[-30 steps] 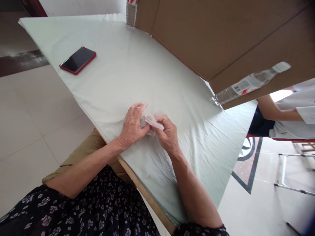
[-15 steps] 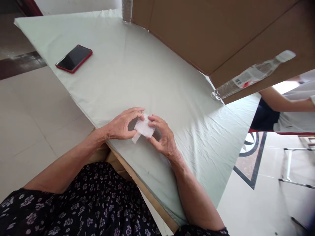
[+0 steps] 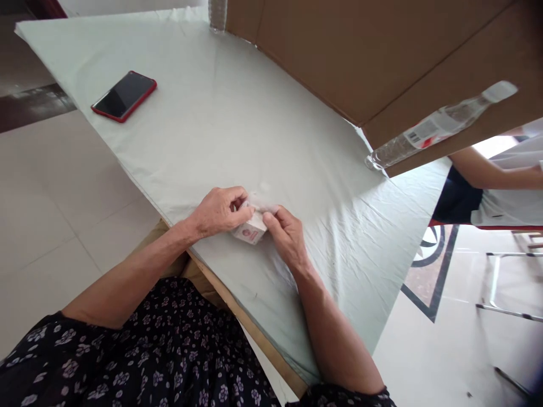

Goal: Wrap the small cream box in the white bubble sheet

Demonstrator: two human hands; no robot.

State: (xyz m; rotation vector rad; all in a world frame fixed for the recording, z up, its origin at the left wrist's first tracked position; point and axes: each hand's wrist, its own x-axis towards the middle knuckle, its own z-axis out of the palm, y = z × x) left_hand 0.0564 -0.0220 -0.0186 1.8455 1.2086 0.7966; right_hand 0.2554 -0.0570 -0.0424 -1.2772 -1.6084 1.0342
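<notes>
Between my two hands, a small white box (image 3: 250,232) with reddish print is tilted over the cloth-covered table, its printed side towards me. Whitish translucent film (image 3: 261,199) shows along its far edge, between my fingers. The fingers of my left hand (image 3: 223,212) are closed on the box's left and upper side, the thumb lying across its top. My right hand (image 3: 286,233) pinches at the right upper corner, thumb against the box and film. How much of each my right fingers hold cannot be made out.
A phone in a red case (image 3: 125,96) lies on the pale green tablecloth (image 3: 203,124) at the far left. A brown cardboard panel (image 3: 360,56) stands across the table, a clear plastic bottle (image 3: 441,125) against it. Another person's arm (image 3: 487,169) shows at the right.
The box has turned so its printed side now faces me. Both hands have closed in from a looser hold, thumbs moving onto the top, and the film now shows at the far edge.
</notes>
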